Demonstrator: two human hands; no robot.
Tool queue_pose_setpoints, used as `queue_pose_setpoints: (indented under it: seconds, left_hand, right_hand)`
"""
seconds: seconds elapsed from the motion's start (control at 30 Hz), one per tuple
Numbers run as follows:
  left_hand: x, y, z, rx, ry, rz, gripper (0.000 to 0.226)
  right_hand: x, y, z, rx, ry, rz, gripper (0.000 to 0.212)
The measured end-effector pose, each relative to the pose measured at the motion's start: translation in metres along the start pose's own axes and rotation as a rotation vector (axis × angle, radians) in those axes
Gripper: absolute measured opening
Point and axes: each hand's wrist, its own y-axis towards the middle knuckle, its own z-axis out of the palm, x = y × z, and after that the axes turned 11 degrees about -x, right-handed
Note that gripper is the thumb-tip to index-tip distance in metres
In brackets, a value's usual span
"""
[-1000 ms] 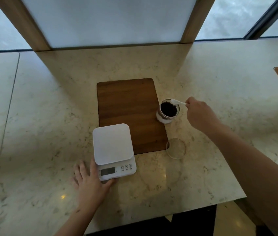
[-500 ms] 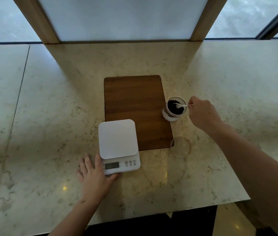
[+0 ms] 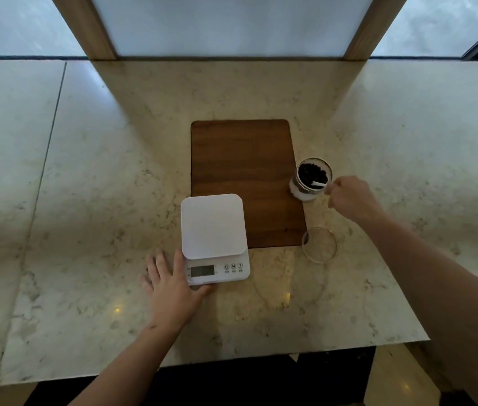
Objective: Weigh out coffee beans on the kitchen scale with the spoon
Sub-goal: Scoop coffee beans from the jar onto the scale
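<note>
A white kitchen scale stands at the near left corner of a brown wooden board; its platform is bare. My left hand lies flat on the counter, touching the scale's near left corner. A glass jar with dark coffee beans stands at the board's right edge. My right hand is shut on a white spoon, whose bowl dips into the jar's near side.
A clear round glass lid lies on the marble counter just off the board's near right corner. Wooden posts and a window panel stand at the back. The counter's front edge runs close below my arms.
The spoon's bowl has gone from the jar's far rim down into the beans at the near side. My left hand stays by the scale. The camera has shifted.
</note>
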Motion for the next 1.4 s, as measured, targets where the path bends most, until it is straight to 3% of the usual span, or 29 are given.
queue_pose_setpoints:
  seconds: [0.27, 0.47, 1.4]
  left_hand:
    - [0.009, 0.0, 0.008, -0.017, 0.021, 0.012, 0.113]
    - [0.005, 0.002, 0.008, -0.013, 0.046, -0.005, 0.113]
    - [-0.002, -0.002, -0.005, -0.02, 0.037, 0.011, 0.112]
  right_hand:
    - [-0.001, -0.003, 0.005, 0.054, 0.357, 0.295, 0.026]
    - [-0.006, -0.015, 0.004, 0.022, 0.536, 0.379, 0.029]
    - [-0.016, -0.036, 0.011, -0.056, 0.749, 0.373, 0.028]
